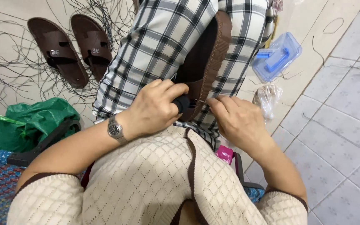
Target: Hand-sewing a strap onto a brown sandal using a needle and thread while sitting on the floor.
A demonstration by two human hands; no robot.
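- So, main thing: a dark brown sandal sole (213,50) stands on edge between the person's knees, on plaid black-and-white trousers (155,46). It looks like smooth leather or faux leather, long oval shape, with a woven or stitched ridge running along its outer rim.
- Left hand (157,106) is curled shut around a black handle (184,103) of some tool, matte and rounded, pressed right at the sandal's lower end. Wrist is bent inward, knuckles up, with a metal wristwatch (115,130) on it.
- Right hand (238,121) sits just beside the left one, fingers pinched together on something thin at the sandal's edge. Too small to tell whether it's a thread or a needle.
- Both forearms come in from the bottom, elbows wide, out of a cream knit top (155,183) with a diamond texture and brown trim.
- On the floor upper left: a finished pair of brown sandals (73,48), flat, with wide straps, lying side by side among loose black threads (5,62).
- Crinkly green plastic bag (30,121) on the left, near the left forearm.
- Clear blue plastic box (276,56) on the right, with a crumpled clear bag (267,98) just below it, on pale speckled tiles (342,116).
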